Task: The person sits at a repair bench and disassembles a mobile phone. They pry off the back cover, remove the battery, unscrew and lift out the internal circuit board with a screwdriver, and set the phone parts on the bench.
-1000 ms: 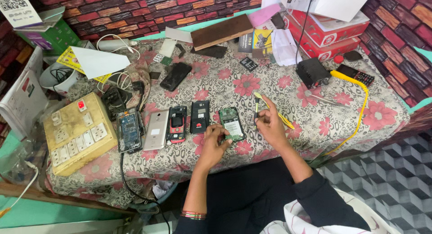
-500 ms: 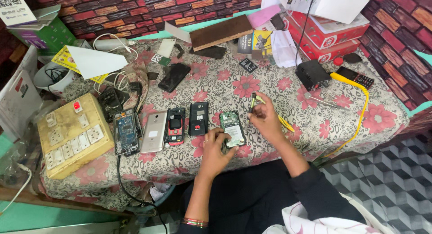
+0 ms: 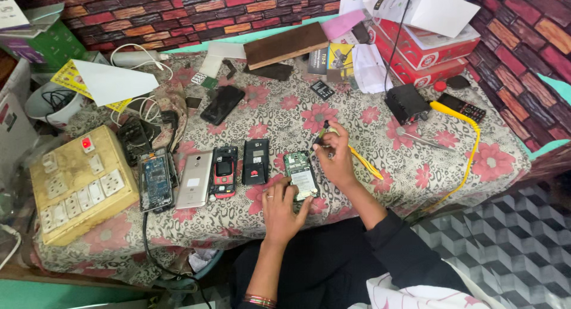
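Hands: two, left hand (image 3: 281, 209), right hand (image 3: 336, 160)
Opened phones in the row: five, from circuit-board phone (image 3: 156, 179) to green-board phone (image 3: 301, 174)
Red boxes (image 3: 425, 50): two
Switchboard (image 3: 77, 184): one

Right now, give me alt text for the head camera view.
A person's left hand steadies an opened phone on a floral tablecloth while the right hand works a yellow-handled tool at its top edge. More phones lie in a row to its left.
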